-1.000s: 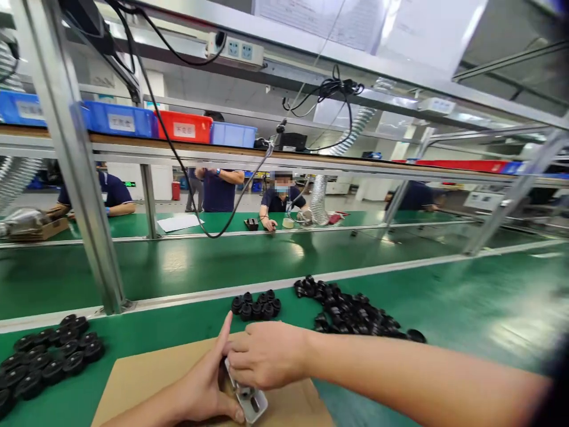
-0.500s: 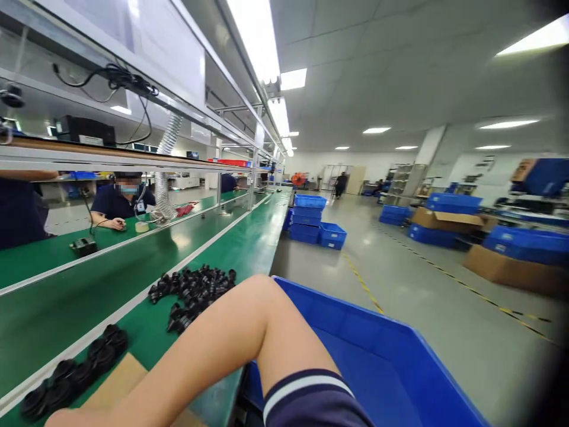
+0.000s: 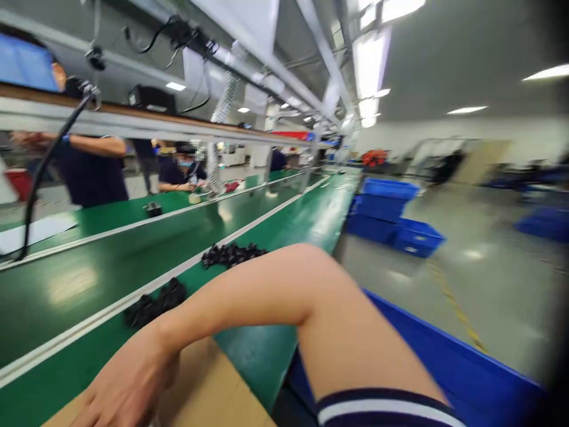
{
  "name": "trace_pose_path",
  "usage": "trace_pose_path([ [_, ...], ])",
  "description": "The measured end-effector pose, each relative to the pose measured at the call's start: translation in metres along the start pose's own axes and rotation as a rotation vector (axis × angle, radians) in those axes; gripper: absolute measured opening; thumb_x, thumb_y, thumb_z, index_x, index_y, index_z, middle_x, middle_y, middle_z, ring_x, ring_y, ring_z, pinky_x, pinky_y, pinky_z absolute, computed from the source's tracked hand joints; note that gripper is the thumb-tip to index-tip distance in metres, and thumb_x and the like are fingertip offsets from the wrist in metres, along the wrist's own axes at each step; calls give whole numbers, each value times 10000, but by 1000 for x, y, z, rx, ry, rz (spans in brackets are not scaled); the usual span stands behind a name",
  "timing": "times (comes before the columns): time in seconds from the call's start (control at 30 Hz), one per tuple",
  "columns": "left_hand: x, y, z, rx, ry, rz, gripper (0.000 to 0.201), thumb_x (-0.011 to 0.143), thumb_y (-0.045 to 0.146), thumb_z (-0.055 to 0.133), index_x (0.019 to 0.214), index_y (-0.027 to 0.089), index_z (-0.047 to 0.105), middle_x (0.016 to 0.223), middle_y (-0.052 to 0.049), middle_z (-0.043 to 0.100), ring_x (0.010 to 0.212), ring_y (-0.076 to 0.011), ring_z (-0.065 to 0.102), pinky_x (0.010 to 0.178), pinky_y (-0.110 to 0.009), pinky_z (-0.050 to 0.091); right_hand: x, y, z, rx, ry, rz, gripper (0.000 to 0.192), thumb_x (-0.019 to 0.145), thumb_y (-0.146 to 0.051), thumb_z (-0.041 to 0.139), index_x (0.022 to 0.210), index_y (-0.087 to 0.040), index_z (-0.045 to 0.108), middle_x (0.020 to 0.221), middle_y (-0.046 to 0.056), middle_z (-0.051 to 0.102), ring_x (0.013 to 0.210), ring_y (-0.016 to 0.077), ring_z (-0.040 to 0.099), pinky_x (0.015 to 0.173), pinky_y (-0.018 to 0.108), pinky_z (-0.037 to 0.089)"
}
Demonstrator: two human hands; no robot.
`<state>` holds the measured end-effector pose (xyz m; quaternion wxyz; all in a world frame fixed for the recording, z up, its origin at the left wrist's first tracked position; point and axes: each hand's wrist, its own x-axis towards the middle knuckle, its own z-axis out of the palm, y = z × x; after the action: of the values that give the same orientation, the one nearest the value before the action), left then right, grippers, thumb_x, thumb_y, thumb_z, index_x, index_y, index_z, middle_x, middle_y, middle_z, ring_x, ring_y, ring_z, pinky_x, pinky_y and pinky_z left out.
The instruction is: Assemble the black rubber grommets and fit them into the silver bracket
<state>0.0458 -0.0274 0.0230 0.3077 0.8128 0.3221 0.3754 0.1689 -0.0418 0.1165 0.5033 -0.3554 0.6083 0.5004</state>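
Note:
My right hand [image 3: 127, 376] reaches across from the right, back upward, over a brown cardboard piece [image 3: 213, 385] at the bottom of the head view. The frame's lower edge cuts off its fingers and they are blurred, so their grip does not show. Just beyond the wrist, a row of black coiled parts [image 3: 155, 302] lies on the green work surface [image 3: 262, 350]. Farther along, behind my forearm, is a heap of small black parts [image 3: 231, 255]. My left hand is out of view.
A large blue bin [image 3: 427, 350] stands at the bench's right side. More blue bins [image 3: 386, 201] are stacked on the floor ahead. Metal shelving [image 3: 186, 124] with hanging cables runs above the belt. Co-workers [image 3: 95, 172] are on the far side.
The view has swung left and down. My right hand has come further into the picture, over the cardboard. The black parts now appear farther right, and more of the heap is covered by my arm.

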Motion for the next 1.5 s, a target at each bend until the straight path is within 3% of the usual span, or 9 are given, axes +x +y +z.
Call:
trace_pose_path([
  [0.07, -18, -16, -17, 28, -54, -37, 479, 936, 434, 762, 1383, 296, 662, 1343, -89, 729, 1135, -302, 719, 919, -477, 632, -12, -4, 1, 481, 505, 595, 591, 860, -166, 455, 1404, -271, 662, 1459, 51, 654, 1368, 193, 606, 1001, 321, 549],
  [0.13, -29, -28, -25, 41, -113, -67, 727, 745, 409, 895, 1427, 437, 645, 1308, -26, 777, 1096, -349, 734, 842, -468, 658, -20, -12, 6, 729, 685, 644, 417, 959, -213, 475, 1293, -227, 724, 1350, 71, 720, 1277, 208, 654, 983, 336, 547],
  [0.27, -31, -40, -22, -175, -556, -37, 1201, 689, 282, 917, 1695, 301, 262, 1498, -96, 668, 1306, -386, 662, 1080, -511, 579, -18, -26, 11, 1021, 757, 682, 370, 784, -296, 780, 1128, -161, 767, 1180, 110, 768, 1155, 288, 658, 961, 408, 518],
  [0.47, -28, -43, -20, -353, -600, -79, 1482, 643, 206, 1001, 1717, 255, -19, 1732, -206, 330, 1576, -422, 362, 1291, -573, 336, 5, -37, -8, 1256, 721, 942, 220, 718, -300, 797, 899, -178, 772, 946, 113, 740, 913, 299, 609, 813, 455, 462],
  [0.73, -27, -36, -27, -510, -618, -128, 1507, 657, 168, 986, 1702, 336, -87, 1675, -188, 442, 1444, -430, 550, 1204, -574, 458, 5, -39, -38, 1434, 505, 1177, 354, 790, -416, 722, 969, -112, 756, 950, 164, 718, 862, 304, 571, 840, 462, 404],
  [1.03, -36, -40, -20, -367, -496, 6, 1531, 622, 481, 1021, 1715, 276, -31, 1742, -208, 293, 1588, -449, 312, 1291, -573, 295, -16, -34, -47, 1564, 481, 1256, 434, 874, -404, 812, 1143, -81, 702, 1132, 155, 728, 1057, 302, 590, 779, 405, 401],
  [1.13, -41, -45, -16, -242, -422, 71, 1466, 680, 544, 973, 1713, 275, -32, 1659, -208, 398, 1516, -443, 406, 1248, -589, 336, -29, -48, -58, 1641, 520, 1516, 412, 872, -304, 814, 1220, -140, 664, 1173, 109, 719, 1050, 283, 591, 777, 391, 392],
  [1.3, -43, -38, -20, -176, -309, 250, 1151, 856, 514, 819, 1710, 296, 79, 1259, -108, 633, 1132, -315, 628, 1064, -539, 488, -9, -89, -89, 2009, 264, 1802, 232, 804, -224, 836, 1001, -184, 719, 1062, 91, 723, 1046, 331, 616, 861, 434, 433],
  [1.5, -50, -27, -21, -60, -180, 494, 701, 1002, 200, 573, 1645, 293, 310, 1214, -144, 698, 1062, -310, 642, 946, -521, 534, 32, -114, -114, 2237, 796, 2085, 416, 832, -282, 780, 1243, -271, 718, 1294, 79, 687, 1213, 304, 609, 1063, 425, 486],
])
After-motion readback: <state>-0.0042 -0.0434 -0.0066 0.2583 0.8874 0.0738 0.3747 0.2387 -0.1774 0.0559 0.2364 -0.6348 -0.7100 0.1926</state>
